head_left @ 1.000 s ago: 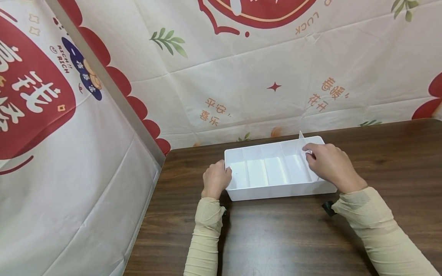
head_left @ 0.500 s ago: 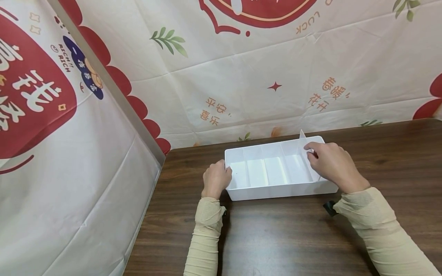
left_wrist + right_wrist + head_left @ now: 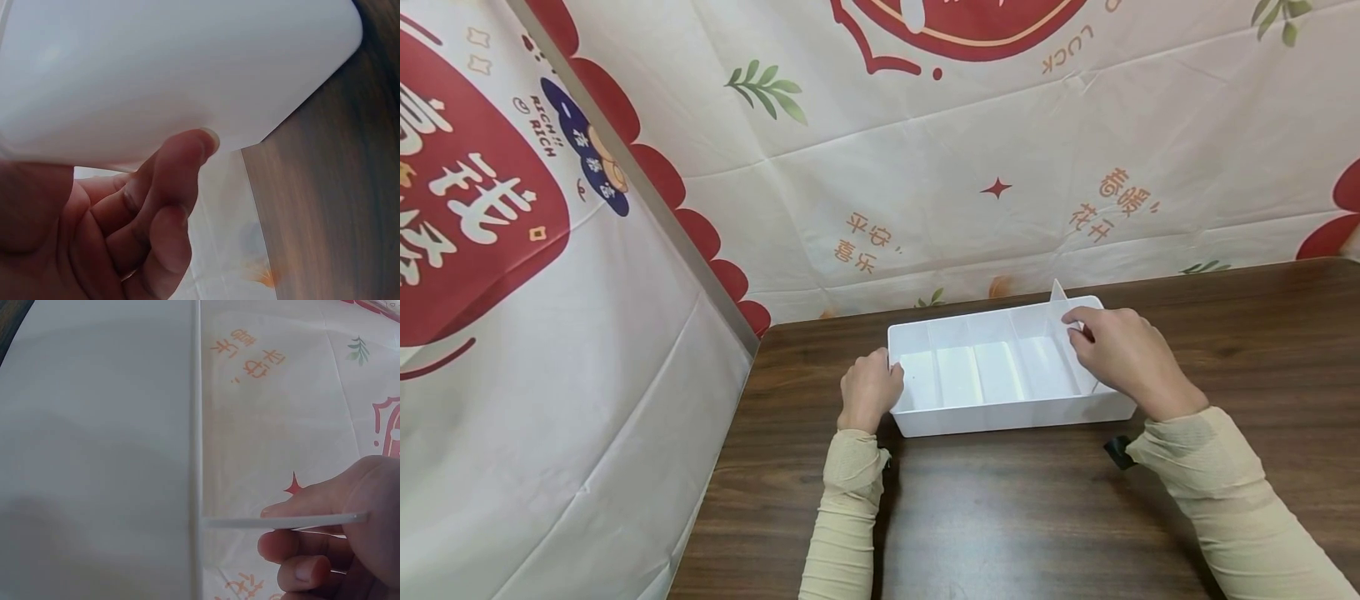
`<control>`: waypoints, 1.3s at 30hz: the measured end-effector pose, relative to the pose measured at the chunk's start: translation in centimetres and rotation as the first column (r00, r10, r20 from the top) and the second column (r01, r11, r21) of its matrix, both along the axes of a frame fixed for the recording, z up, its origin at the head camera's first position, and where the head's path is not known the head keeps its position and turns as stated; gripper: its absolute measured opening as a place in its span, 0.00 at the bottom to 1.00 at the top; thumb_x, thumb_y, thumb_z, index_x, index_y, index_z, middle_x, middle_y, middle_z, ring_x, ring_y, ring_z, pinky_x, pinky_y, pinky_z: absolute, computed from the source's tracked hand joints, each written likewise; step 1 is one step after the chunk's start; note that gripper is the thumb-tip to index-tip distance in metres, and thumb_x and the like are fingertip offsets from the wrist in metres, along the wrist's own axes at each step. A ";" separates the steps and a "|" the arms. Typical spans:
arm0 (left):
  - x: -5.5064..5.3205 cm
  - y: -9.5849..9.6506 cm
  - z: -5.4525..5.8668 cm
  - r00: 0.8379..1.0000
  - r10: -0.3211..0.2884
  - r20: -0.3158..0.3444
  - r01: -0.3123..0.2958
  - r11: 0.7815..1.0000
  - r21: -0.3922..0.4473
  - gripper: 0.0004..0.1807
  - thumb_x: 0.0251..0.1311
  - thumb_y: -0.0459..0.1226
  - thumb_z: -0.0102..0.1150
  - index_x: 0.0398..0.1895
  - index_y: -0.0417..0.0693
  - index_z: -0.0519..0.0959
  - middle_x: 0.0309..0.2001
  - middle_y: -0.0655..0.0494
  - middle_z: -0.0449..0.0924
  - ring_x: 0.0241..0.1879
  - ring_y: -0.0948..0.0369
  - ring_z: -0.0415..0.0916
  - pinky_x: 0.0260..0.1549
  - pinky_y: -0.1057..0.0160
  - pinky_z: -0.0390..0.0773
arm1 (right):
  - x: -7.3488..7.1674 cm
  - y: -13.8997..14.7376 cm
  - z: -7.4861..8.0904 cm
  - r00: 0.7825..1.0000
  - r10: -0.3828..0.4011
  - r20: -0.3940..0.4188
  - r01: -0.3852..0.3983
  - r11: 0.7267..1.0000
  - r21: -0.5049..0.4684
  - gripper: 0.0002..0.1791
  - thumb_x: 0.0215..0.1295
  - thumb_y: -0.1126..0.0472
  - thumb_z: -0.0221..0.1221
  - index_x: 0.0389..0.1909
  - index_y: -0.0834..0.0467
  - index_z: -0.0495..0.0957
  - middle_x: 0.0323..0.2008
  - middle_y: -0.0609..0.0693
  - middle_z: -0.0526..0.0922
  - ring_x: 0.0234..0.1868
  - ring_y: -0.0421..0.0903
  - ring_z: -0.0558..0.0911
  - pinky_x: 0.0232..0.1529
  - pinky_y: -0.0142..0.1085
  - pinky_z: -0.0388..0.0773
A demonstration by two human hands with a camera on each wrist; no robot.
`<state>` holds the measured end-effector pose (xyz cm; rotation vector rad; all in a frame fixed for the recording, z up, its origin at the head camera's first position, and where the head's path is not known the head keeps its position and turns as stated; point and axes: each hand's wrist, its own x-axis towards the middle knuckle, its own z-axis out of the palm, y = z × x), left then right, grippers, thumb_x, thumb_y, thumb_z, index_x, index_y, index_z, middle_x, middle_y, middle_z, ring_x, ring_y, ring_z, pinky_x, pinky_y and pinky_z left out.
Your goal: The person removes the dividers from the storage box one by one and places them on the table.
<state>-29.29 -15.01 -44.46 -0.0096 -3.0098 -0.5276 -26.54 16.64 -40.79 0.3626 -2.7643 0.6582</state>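
Note:
A long white plastic box (image 3: pixel 1015 414) with ridges across its floor sits on the table. My left hand (image 3: pixel 870 385) grips its left end, the thumb over the rim; in the left wrist view, fingertips (image 3: pixel 209 140) press the outside of the wall. At the right end, my right hand (image 3: pixel 1123 354) pinches a thin white divider (image 3: pixel 1057 292) between thumb and fingers. One corner of the divider stands up above the box's back rim. The right wrist view shows this divider edge-on as a narrow strip (image 3: pixel 300 522) meeting the box wall; the hand hides part of it.
The dark wood-grain table (image 3: pixel 1000 508) carries the box close to its back edge. Behind it hangs a white printed cloth (image 3: pixel 925 200), and another printed cloth (image 3: pixel 587 400) drops along the left side. A small black object (image 3: pixel 1118 452) shows beside the right cuff.
My right hand has shifted slightly right, and the divider's raised corner stands a little higher. The left hand and the box have hardly moved.

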 end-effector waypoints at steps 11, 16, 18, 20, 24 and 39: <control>0.0 -0.1 -0.1 1.000 -0.004 0.003 0.004 1.000 -0.003 0.13 0.69 0.41 0.54 0.40 0.40 0.82 0.29 0.48 0.83 0.24 0.57 0.75 0.24 0.56 0.73 | 0.0 0.2 0.2 1.000 0.010 0.021 -0.009 0.999 -0.033 0.13 0.65 0.67 0.59 0.48 0.69 0.81 0.22 0.54 0.80 0.23 0.48 0.72 0.23 0.38 0.65; -0.1 -0.1 -0.1 1.000 -0.004 0.009 0.004 1.000 0.003 0.13 0.69 0.42 0.54 0.41 0.41 0.82 0.29 0.49 0.82 0.23 0.57 0.74 0.24 0.57 0.73 | -0.1 0.3 0.4 0.999 0.008 0.031 -0.006 0.999 -0.039 0.14 0.65 0.67 0.59 0.48 0.69 0.81 0.22 0.54 0.79 0.23 0.49 0.72 0.22 0.38 0.65; -0.1 0.0 -0.1 1.000 -0.004 0.014 0.004 1.000 0.007 0.13 0.69 0.42 0.54 0.41 0.41 0.82 0.28 0.49 0.82 0.23 0.58 0.74 0.23 0.57 0.72 | -0.1 0.3 0.4 1.000 0.009 0.025 -0.008 0.999 -0.038 0.13 0.64 0.67 0.60 0.48 0.69 0.81 0.22 0.53 0.79 0.23 0.49 0.71 0.22 0.38 0.65; -0.1 0.0 -0.1 1.000 -0.003 0.015 0.003 1.000 0.009 0.13 0.69 0.42 0.54 0.42 0.41 0.82 0.29 0.49 0.82 0.23 0.58 0.74 0.23 0.57 0.72 | -0.1 0.4 0.4 1.000 0.010 0.015 -0.010 0.999 -0.041 0.13 0.64 0.67 0.60 0.47 0.69 0.82 0.21 0.53 0.78 0.23 0.49 0.71 0.22 0.38 0.65; 0.0 -0.1 -0.1 1.000 -0.009 -0.006 0.009 1.000 0.004 0.13 0.68 0.41 0.54 0.41 0.40 0.82 0.29 0.48 0.83 0.24 0.56 0.76 0.23 0.56 0.73 | -0.1 0.4 0.4 1.000 0.010 -0.017 -0.011 0.999 -0.045 0.12 0.64 0.68 0.59 0.46 0.69 0.82 0.19 0.52 0.77 0.21 0.48 0.70 0.21 0.38 0.64; -0.1 -0.1 -0.1 1.000 -0.019 0.021 0.019 1.000 0.003 0.14 0.70 0.41 0.52 0.44 0.40 0.81 0.32 0.47 0.83 0.25 0.56 0.76 0.25 0.56 0.73 | 0.0 0.7 0.5 0.999 0.007 -0.048 -0.011 0.998 -0.067 0.12 0.65 0.68 0.57 0.46 0.69 0.82 0.17 0.49 0.72 0.20 0.46 0.68 0.19 0.36 0.62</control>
